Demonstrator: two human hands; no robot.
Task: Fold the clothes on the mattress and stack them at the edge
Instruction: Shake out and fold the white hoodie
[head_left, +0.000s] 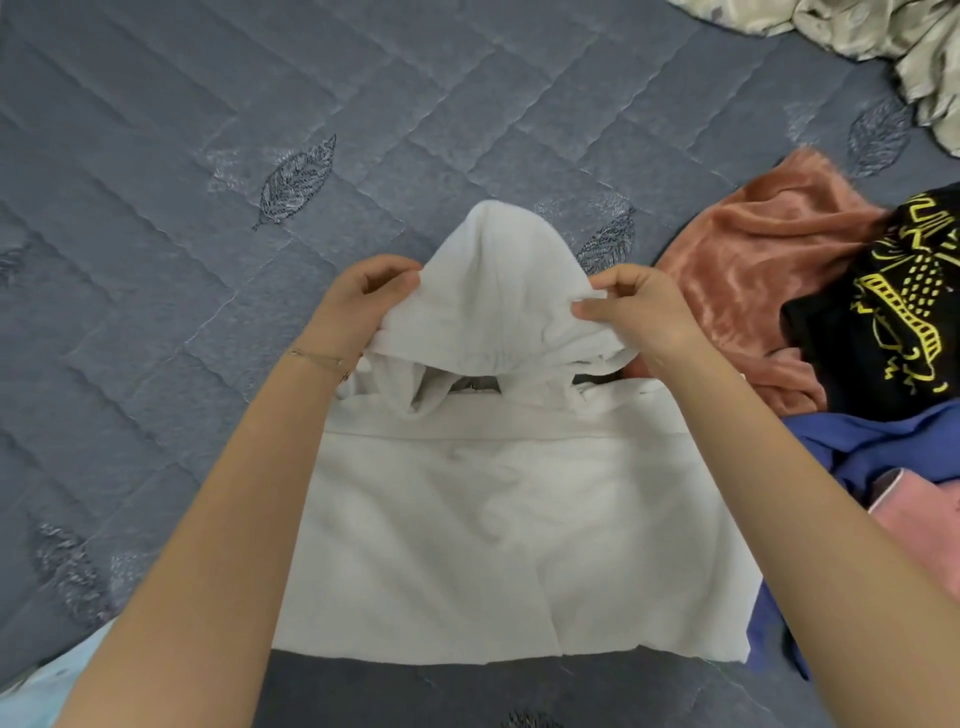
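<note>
The white hoodie (509, 519) lies on the grey quilted mattress (208, 156) right in front of me, its body folded into a flat, roughly square block with the hem nearest me. The hood (493, 291) is at the far end and is lifted off the body, its tip pointing away from me.

My left hand (358, 306) grips the left side of the hood, the fingers (387, 266) curled over the cloth and the thumb tucked under it. My right hand (644, 312) pinches the right side of the hood between thumb and fingers (613, 283). Both hands are closed on the hood and hold it raised above the neck opening. A thin bracelet (317, 358) sits on my left wrist.

To my right, just beside the hoodie, is a loose heap of unfolded clothes: an orange top (737, 270), a black garment with a yellow print (893, 291) lying partly over it, a blue garment (857, 441) nearer me that touches the hoodie's right edge, and a pink piece (904, 499) on top of the blue. A crumpled beige cloth (857, 31) lies at the far right corner, well apart from the hoodie. A bit of light blue fabric (52, 675) shows at the near left, under my left forearm.
</note>
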